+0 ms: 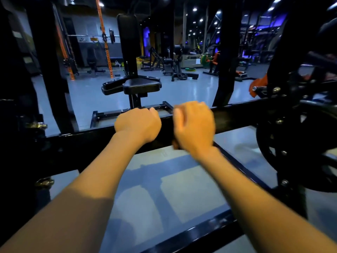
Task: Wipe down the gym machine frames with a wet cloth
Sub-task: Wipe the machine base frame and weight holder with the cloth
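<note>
A black horizontal frame bar [240,118] of a gym machine crosses the view from lower left to upper right. My left hand [138,125] lies on top of it with the fingers curled over its far edge. My right hand [194,125], blurred, wraps the bar just to the right, fingers over the top and thumb under the near edge. The bar between the two hands is dark, and I cannot make out a cloth in either hand.
A black padded seat with an upright backrest [140,84] stands beyond the bar. A black upright post [227,70] rises behind my right hand. At the right are a dark pulley wheel [291,152] and an orange part [257,86]. A lower frame rail [197,232] runs near my forearms.
</note>
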{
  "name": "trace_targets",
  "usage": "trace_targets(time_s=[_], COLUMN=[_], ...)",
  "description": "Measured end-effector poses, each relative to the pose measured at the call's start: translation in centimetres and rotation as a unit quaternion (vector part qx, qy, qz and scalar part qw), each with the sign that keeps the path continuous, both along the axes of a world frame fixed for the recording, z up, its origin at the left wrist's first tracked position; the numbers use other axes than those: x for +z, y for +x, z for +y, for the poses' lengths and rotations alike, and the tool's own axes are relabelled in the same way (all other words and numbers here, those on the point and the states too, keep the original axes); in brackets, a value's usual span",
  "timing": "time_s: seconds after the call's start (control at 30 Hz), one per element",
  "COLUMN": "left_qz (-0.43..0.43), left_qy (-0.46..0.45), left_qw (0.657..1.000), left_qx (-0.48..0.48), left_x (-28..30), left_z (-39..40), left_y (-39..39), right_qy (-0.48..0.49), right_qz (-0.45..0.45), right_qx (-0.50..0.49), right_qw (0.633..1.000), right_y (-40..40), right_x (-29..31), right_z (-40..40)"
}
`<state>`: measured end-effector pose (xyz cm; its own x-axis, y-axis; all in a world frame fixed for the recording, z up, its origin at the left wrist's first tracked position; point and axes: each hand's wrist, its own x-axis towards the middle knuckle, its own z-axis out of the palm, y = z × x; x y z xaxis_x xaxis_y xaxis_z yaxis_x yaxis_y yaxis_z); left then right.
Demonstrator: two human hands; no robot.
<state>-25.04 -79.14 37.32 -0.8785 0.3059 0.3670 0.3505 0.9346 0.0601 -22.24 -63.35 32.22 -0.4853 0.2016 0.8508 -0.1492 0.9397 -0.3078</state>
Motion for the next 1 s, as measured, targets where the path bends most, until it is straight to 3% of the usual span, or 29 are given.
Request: trace_targets(time_s=[0.17,0.37,0.5,0.63,0.8,0.9,1.0], left_qz=[-0.009,-0.059,-0.071,-0.107,-0.101,-0.098,-0.065], left_qy=[-0.038,-0.030,-0.019,-0.006,-0.018,-0.007,-0.026], left_qw=[0.999,0.997,0.997,0.994,0.993,0.992,0.995], left_qx=[-0.010,0.027,0.034,-0.006,-0.064,-0.078,-0.074], left_x=[0.3,0.6,1.8,3.3,3.4,3.1,1.9], left_z=[-0.1,0.0,1.1,6.1,14.4,17.4,18.1], left_y=[0.4,0.5,0.2,-0.2,0.4,0.4,0.1], right_qy=[0.064,0.083,-0.022,-0.091,0.010,0.039,0.032], right_qz=[-0.004,-0.038,-0.054,0.000,0.014,0.024,0.025], right_qx=[0.053,0.009,-0.069,-0.089,0.021,0.042,-0.026], right_qw=[0.997,0.996,0.996,0.992,1.000,0.998,0.999], right_y=[0.1,-0.5,-0.4,-0.8,-0.5,-0.1,-0.3], right_x=[-1.1,0.3,1.9,1.0,-1.2,-1.6,-2.1], right_z=[-1.9,11.2,20.2,17.5,10.9,13.5,18.8])
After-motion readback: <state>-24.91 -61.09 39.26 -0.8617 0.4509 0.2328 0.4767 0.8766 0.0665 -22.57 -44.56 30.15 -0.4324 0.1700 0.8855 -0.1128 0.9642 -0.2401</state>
